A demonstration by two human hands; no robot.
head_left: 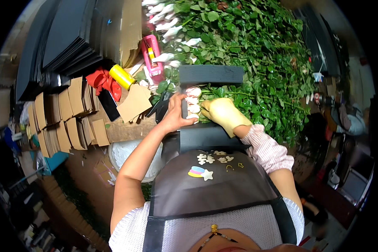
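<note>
Left hand, bare, fingers curled onto the left edge of a row of four pale roses lying between two dark ribbed boards, one beyond the hands, one nearer the body. Right hand, in a yellow glove, lies closed over the stems just right of the roses. Little free room: heaped green foliage crowds the right and far side. Left of the left hand: brown card pieces, a yellow roll, red cloth, a pink tape dispenser, stacked card sleeves on the surface.

A wooden bench carries cardboard pieces and rose stems.
</note>
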